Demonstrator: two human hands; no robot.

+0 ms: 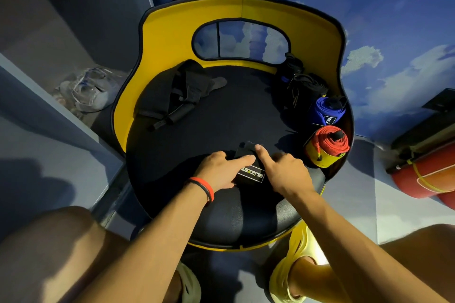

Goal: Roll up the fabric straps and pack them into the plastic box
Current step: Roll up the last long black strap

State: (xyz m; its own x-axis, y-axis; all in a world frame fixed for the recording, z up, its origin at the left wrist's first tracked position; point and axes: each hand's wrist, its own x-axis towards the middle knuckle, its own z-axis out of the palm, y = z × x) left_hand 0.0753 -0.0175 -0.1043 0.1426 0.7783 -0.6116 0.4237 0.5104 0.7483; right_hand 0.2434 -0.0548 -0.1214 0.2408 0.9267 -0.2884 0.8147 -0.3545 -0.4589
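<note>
Far left, on floor: clear plastic container [91, 91], crumpled-looking, contents not legible.

Centre: chair with yellow backrest [172, 32] with oval cut-out, and round black seat [221, 118].

Left rear of seat: loose black straps [177, 91], unrolled, heaped and partly draped against the backrest.

Front centre of seat: black strap [248, 174], lying flat, white-edged label with yellow lettering facing up, pinned under both hands.

Left hand [219, 172]: red-and-black wristband [204, 186] at the wrist; index finger stretched straight across the strap, thumb flat at the label's near edge; pressing only, not wrapped round the fabric.

Right hand [288, 170]: index finger straight, tip pressing the strap's far end; remaining fingers folded on top of the strap; no clasp round it visible.

Right edge of seat, against the backrest, rear to front: black rolled bundle [298, 83]; blue rolled strap [325, 110]; red rolled strap [330, 142] with yellow band, standing on end.

Far right, on floor: red cylinder [423, 174] lying on its side.

Bottom: yellow sandals [295, 265] on the person's feet.
</note>
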